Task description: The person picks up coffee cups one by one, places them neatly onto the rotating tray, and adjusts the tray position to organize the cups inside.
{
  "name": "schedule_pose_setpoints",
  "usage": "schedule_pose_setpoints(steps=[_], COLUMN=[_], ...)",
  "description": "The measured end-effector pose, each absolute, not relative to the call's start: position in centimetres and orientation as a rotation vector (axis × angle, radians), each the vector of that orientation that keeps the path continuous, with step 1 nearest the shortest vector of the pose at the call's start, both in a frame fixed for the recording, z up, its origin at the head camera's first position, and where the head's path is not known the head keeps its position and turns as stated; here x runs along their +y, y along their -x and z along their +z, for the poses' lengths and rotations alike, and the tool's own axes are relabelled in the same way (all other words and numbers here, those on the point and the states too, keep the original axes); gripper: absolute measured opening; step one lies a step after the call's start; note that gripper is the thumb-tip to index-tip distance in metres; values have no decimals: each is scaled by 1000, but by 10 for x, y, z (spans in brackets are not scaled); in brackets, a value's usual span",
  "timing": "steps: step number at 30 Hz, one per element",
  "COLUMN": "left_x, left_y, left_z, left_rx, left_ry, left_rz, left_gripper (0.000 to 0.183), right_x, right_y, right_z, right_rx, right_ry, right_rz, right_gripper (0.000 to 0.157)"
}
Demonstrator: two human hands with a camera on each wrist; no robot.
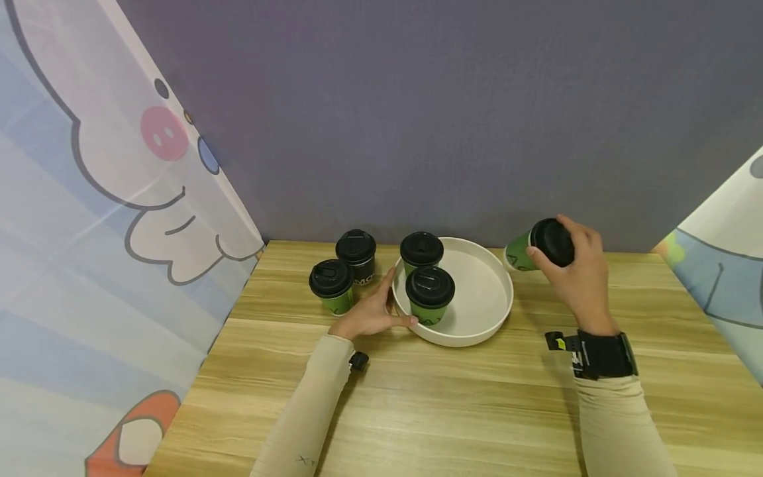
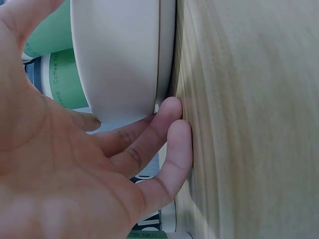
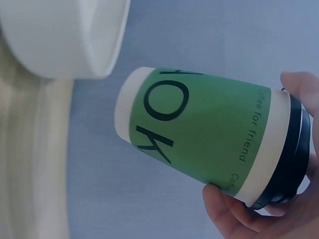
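In the head view, my right hand (image 1: 578,275) grips a green paper coffee cup (image 1: 520,253) near its black lid (image 1: 553,242). The cup tilts well over, its base pointing left toward the round white tray (image 1: 477,331); lettering shows on its green side (image 3: 199,124) in the right wrist view. My left hand (image 1: 372,311) holds the tray's left side, thumb at the front rim and fingers bent against the outer wall (image 2: 122,59). Two lidded cups stand upright in the tray, a rear one (image 1: 421,247) and a front green one (image 1: 429,295).
Left of the tray, just beyond my left hand, stand a green lidded cup (image 1: 332,285) and a black lidded cup (image 1: 356,255). A grey wall (image 1: 447,119) rises behind the wooden table (image 1: 417,404). Printed cloth (image 1: 89,265) hangs at the left side.
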State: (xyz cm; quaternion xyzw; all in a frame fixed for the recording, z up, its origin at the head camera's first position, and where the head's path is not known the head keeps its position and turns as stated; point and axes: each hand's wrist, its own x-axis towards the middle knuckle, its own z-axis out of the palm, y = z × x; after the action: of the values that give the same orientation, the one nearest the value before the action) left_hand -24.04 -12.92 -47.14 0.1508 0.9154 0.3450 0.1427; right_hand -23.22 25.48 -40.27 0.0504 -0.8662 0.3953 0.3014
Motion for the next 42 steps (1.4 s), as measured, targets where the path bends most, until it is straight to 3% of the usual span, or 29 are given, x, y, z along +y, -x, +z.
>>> schedule_pose_setpoints(steps=[16, 27, 42], left_x=[-131, -134, -136], left_y=[243, 245, 248], left_z=[-471, -470, -472], left_rx=[2645, 2623, 2590], left_ry=[-461, -501, -552], left_rz=[999, 1040, 1117], left_gripper=[126, 123, 114], right_x=[233, 220, 201], right_y=[215, 219, 217], right_z=[-378, -387, -392], right_rx=[-2582, -2750, -2882], right_ry=[-298, -547, -673], right_rz=[1000, 907, 833], right_gripper=[86, 85, 88])
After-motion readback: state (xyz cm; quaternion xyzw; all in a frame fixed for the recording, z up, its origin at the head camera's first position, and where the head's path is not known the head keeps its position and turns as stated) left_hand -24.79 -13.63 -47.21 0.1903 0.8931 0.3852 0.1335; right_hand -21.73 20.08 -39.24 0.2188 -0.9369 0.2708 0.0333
